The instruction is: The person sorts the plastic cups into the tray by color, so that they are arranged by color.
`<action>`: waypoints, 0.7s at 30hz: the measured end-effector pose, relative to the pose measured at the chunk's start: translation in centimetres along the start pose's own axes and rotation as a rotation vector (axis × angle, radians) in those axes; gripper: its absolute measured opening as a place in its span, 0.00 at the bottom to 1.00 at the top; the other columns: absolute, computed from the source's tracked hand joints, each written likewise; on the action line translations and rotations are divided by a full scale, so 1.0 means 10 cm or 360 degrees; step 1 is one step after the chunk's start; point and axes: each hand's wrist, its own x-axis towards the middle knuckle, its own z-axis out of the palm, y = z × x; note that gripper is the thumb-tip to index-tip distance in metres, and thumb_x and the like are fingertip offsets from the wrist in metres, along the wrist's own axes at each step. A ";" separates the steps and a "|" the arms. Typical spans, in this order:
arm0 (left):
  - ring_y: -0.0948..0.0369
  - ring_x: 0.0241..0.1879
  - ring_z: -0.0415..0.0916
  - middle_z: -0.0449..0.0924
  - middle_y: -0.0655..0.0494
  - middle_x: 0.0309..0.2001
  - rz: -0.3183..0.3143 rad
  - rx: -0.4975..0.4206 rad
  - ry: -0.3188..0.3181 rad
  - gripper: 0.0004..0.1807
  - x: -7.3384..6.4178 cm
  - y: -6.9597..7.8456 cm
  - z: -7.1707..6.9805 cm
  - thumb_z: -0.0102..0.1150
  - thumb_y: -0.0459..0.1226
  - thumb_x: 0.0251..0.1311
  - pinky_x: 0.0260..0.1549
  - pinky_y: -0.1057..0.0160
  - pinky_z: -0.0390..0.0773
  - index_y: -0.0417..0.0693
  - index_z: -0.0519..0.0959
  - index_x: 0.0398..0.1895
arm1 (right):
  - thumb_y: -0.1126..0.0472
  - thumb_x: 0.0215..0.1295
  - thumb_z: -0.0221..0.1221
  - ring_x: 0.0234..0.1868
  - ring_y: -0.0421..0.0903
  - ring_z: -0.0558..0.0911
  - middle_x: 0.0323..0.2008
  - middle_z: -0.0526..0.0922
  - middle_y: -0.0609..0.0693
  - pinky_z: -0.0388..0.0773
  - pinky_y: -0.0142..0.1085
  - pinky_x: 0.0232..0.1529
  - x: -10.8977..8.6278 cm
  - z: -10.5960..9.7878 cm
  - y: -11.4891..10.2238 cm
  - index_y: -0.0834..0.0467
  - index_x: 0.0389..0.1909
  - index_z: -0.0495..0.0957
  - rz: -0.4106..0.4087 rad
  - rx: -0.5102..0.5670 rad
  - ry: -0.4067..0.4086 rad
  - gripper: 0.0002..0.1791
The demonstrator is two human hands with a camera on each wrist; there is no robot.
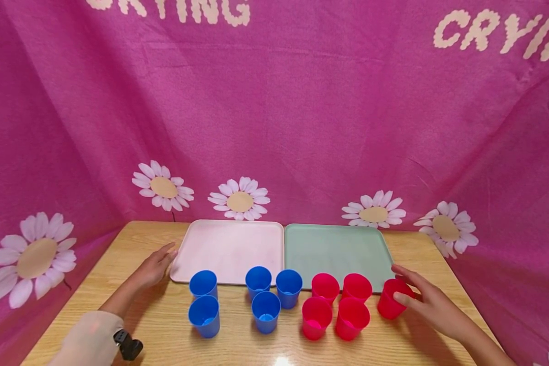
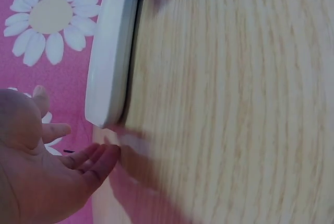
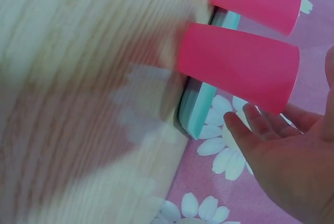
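My right hand (image 1: 427,300) is around the right side of the rightmost red cup (image 1: 392,301), thumb in front and fingers behind. In the right wrist view, the fingers (image 3: 242,132) are loosely extended beside that cup (image 3: 240,67), not wrapped round it. Several other red cups (image 1: 317,319) stand upright to its left. On the other side, my left hand (image 1: 154,265) holds nothing, its fingers relaxed beside the left edge of the pale pink tray (image 1: 233,249). Several upright blue cups (image 1: 204,317) are in front of that tray.
A green tray (image 1: 336,251) lies right of the pink one, both along the back of the wooden table (image 1: 164,330). A magenta cloth (image 1: 274,117) with daisies and lettering hangs behind and at the sides.
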 end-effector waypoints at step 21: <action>0.42 0.54 0.67 0.67 0.30 0.60 -0.0321 -0.0310 -0.0124 0.34 0.11 -0.19 0.08 0.54 0.28 0.74 0.42 0.61 0.77 0.30 0.54 0.78 | 0.68 0.66 0.67 0.59 0.19 0.71 0.62 0.71 0.28 0.77 0.24 0.53 -0.12 0.00 0.20 0.71 0.74 0.61 0.0043 0.0423 -0.0099 0.39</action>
